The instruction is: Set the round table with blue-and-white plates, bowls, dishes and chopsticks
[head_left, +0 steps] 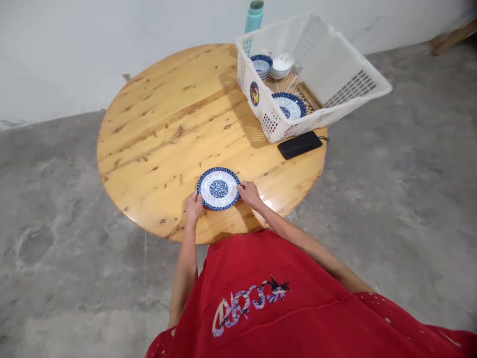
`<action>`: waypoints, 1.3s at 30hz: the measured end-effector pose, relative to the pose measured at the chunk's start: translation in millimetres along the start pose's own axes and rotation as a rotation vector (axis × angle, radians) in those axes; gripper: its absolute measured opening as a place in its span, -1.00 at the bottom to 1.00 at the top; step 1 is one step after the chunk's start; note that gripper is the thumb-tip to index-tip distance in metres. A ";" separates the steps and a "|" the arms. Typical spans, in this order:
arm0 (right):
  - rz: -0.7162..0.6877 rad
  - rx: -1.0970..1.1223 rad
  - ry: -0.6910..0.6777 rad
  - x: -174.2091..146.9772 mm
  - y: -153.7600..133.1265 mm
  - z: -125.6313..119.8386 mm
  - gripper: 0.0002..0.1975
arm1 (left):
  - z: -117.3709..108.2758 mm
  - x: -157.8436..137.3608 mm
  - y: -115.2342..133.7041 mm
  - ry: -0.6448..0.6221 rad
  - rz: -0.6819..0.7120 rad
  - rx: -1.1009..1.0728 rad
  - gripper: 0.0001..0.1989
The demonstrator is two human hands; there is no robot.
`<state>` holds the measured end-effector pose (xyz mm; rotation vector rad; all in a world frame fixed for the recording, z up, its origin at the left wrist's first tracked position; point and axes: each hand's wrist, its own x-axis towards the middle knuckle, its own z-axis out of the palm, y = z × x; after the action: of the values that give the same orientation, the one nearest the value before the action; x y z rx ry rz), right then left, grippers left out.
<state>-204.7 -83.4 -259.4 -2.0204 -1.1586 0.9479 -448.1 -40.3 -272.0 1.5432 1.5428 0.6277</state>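
A blue-and-white patterned plate (219, 188) is at the near side of the round wooden table (160, 134), its face turned up. My left hand (194, 206) grips its left rim with the fingers closed. On the opposite rim, my right hand (250, 193) pinches the plate, thumb on top. The fingers beneath the plate are hidden, and I cannot tell whether its underside touches the table.
A white plastic basket (257, 107) stands at the back right. Inside are blue-rimmed bowls (261, 64), white bowls (282, 64) and another patterned plate (288, 105). A black phone (300, 145) lies before it; a turquoise bottle (254, 19) rises behind.
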 end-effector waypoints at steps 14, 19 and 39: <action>-0.001 0.087 -0.041 -3.8 11.3 -0.5 -0.67 | 1.1 -12.8 -0.4 -0.017 -0.055 0.020 -0.78; 0.045 0.166 -0.086 -8.6 17.4 1.3 -0.70 | -1.6 -22.4 -3.8 -0.025 -0.159 -0.107 -0.76; 0.139 0.310 -0.089 -18.7 11.5 24.5 -0.83 | -11.3 -11.6 0.4 -0.007 -0.116 0.149 -0.71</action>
<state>-226.3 -101.1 -276.9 -1.8394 -0.8617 1.2165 -458.5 -49.2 -263.4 1.5501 1.6927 0.4498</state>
